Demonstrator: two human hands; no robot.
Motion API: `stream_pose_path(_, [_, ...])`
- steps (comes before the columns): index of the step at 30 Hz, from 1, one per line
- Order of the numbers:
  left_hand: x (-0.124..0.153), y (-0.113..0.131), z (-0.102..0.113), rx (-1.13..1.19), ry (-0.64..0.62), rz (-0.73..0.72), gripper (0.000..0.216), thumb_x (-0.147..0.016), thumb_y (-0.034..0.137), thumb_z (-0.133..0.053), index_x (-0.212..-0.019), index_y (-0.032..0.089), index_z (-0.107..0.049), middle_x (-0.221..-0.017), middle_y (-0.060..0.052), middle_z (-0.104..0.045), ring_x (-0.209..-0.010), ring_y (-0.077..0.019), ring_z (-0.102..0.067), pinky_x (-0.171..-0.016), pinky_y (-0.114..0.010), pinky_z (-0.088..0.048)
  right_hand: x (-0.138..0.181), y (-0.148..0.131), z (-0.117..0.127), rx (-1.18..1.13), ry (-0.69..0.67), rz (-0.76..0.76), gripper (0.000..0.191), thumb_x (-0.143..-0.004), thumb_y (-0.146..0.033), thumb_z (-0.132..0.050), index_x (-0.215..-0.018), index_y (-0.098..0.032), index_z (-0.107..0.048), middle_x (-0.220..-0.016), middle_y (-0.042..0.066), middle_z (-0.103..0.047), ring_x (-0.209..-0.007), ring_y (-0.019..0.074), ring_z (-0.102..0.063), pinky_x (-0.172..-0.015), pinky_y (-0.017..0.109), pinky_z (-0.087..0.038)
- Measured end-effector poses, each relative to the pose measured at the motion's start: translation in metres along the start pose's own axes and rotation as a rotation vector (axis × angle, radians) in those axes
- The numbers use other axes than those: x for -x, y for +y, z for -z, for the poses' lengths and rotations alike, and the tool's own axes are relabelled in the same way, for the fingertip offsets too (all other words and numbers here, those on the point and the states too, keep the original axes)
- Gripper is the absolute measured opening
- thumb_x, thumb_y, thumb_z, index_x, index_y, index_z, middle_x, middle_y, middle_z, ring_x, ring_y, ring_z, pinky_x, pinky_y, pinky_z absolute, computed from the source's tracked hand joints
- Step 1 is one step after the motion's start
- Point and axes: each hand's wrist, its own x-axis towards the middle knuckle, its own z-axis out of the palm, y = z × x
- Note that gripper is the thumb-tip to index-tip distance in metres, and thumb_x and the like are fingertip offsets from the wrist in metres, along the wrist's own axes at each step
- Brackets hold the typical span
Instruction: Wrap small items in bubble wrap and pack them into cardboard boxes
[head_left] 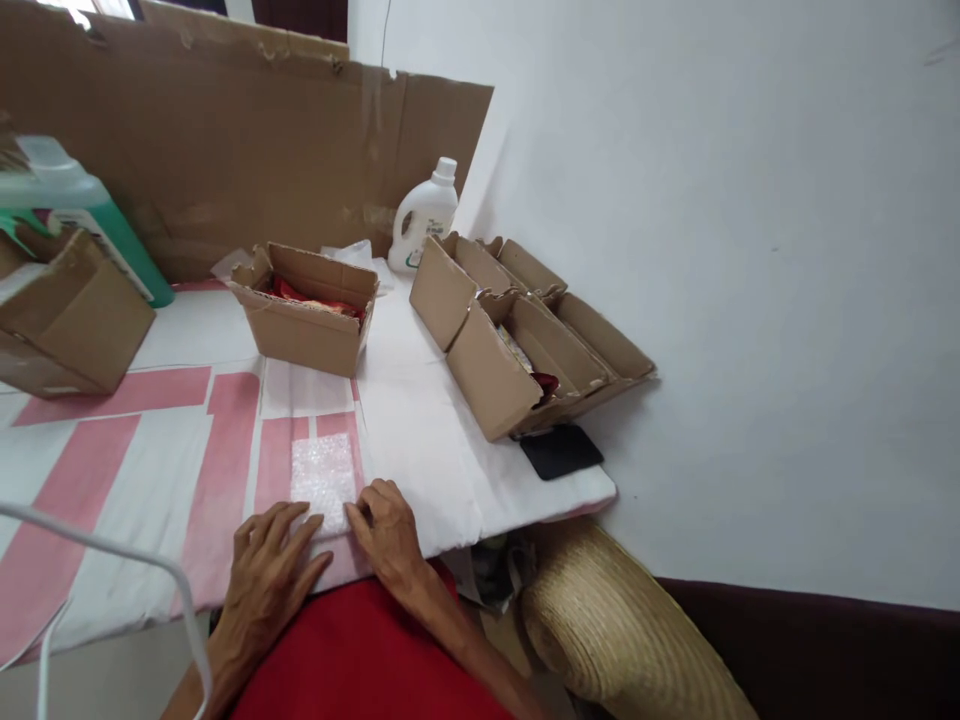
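A small bubble wrap bag point(324, 475), clear and whitish, lies flat on the cloth-covered table close to its front edge. My left hand point(266, 570) is at the bag's lower left corner, palm down, its fingers apart and fingertips touching the near edge. At the lower right corner is my right hand point(388, 530), with curled fingers and the thumb pinching the bag's side edge. Whether anything is inside the bag, I cannot make out.
Cardboard boxes hold red packets point(311, 298) and other goods; one open box point(307, 335) stands mid-table, joined boxes point(517, 370) at right. A black phone-like slab point(561, 452), white jug point(426, 220), green bottle point(112, 235) and white cable point(112, 550) are around. A rolled straw mat point(615, 620) leans below.
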Motion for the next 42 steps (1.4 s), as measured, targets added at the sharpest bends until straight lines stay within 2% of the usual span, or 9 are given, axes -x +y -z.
stream_pose_path(3, [-0.002,-0.010,0.001,-0.001,-0.092,-0.087,0.025,-0.095,0.023,-0.058,-0.118,0.025,-0.065,-0.113,-0.007,-0.074,-0.107,-0.0224,-0.066,-0.097,-0.039,-0.041,0.000,0.001,0.009,-0.107,0.019,-0.008,0.005,-0.090,-0.023,-0.066,-0.091,-0.022,-0.061,-0.091,0.004,-0.062,-0.085,0.0205,-0.058,-0.077,0.033,-0.051])
stream_pose_path(7, [-0.018,-0.020,0.004,0.091,-0.100,-0.110,0.022,-0.097,0.019,-0.051,-0.110,0.024,-0.068,-0.102,-0.003,-0.077,-0.099,-0.0197,-0.068,-0.093,-0.037,-0.041,-0.006,0.011,0.027,-0.186,-0.092,0.219,0.066,-0.073,-0.036,-0.086,-0.131,-0.022,-0.055,-0.134,0.013,-0.058,-0.122,0.0292,-0.053,-0.100,0.044,-0.048])
stream_pose_path(12, [-0.056,-0.031,0.006,0.372,-0.129,0.178,0.025,-0.098,0.039,-0.051,-0.100,0.023,-0.070,-0.092,-0.003,-0.076,-0.084,-0.0182,-0.069,-0.079,-0.033,-0.051,-0.034,0.017,0.029,-0.242,-0.143,0.191,0.009,-0.087,-0.017,-0.067,-0.095,-0.022,-0.066,-0.092,0.003,-0.071,-0.092,0.0213,-0.063,-0.086,0.036,-0.051])
stream_pose_path(16, [-0.080,-0.043,0.000,0.432,-0.117,0.436,0.039,-0.097,0.049,-0.048,-0.117,0.022,-0.066,-0.106,-0.007,-0.075,-0.091,-0.0212,-0.070,-0.077,-0.034,-0.056,-0.063,0.015,0.017,-0.317,-0.126,-0.009,0.009,-0.088,-0.017,-0.065,-0.095,-0.023,-0.064,-0.080,-0.002,-0.069,-0.074,0.0165,-0.064,-0.072,0.027,-0.049])
stream_pose_path(20, [-0.076,-0.040,-0.008,0.159,0.086,0.229,0.042,-0.098,0.037,-0.049,-0.135,0.019,-0.057,-0.130,-0.014,-0.066,-0.121,-0.0272,-0.061,-0.101,-0.044,-0.048,-0.075,0.019,0.006,-0.242,-0.093,-0.065,0.012,-0.087,-0.017,-0.064,-0.098,-0.023,-0.064,-0.076,-0.003,-0.067,-0.072,0.0168,-0.064,-0.070,0.027,-0.049])
stream_pose_path(25, [-0.046,-0.020,-0.029,-0.049,-0.116,-0.076,0.060,-0.097,0.039,-0.049,-0.154,0.022,-0.038,-0.155,-0.014,-0.048,-0.144,-0.0289,-0.042,-0.116,-0.045,-0.033,-0.066,0.016,0.004,-0.009,0.025,0.079,0.026,-0.093,-0.018,-0.056,-0.118,-0.018,-0.062,-0.101,0.010,-0.070,-0.093,0.0251,-0.062,-0.086,0.040,-0.052])
stream_pose_path(33, [-0.042,-0.031,-0.043,-0.080,-0.145,-0.089,0.053,-0.096,0.035,-0.053,-0.148,0.024,-0.048,-0.153,-0.012,-0.050,-0.141,-0.0286,-0.046,-0.113,-0.045,-0.034,-0.048,0.024,0.009,0.088,-0.133,0.429,0.048,-0.093,-0.022,-0.063,-0.139,-0.018,-0.050,-0.130,0.014,-0.065,-0.117,0.0286,-0.057,-0.098,0.044,-0.047])
stream_pose_path(38, [-0.064,-0.051,-0.030,0.041,-0.126,-0.152,0.036,-0.098,0.022,-0.046,-0.129,0.022,-0.064,-0.127,-0.009,-0.071,-0.116,-0.0233,-0.067,-0.094,-0.038,-0.049,-0.068,0.023,0.004,0.336,-0.119,0.569,0.009,-0.093,-0.017,-0.061,-0.101,-0.020,-0.065,-0.093,0.008,-0.071,-0.086,0.0235,-0.060,-0.075,0.036,-0.045])
stream_pose_path(42, [-0.112,-0.061,0.002,0.181,-0.021,0.017,0.042,-0.100,0.034,-0.048,-0.141,0.026,-0.053,-0.137,-0.008,-0.065,-0.123,-0.0210,-0.063,-0.100,-0.037,-0.050,-0.108,0.003,0.052,0.342,0.012,0.627,0.014,-0.093,-0.011,-0.054,-0.090,-0.020,-0.064,-0.077,0.004,-0.066,-0.076,0.0210,-0.057,-0.068,0.032,-0.042])
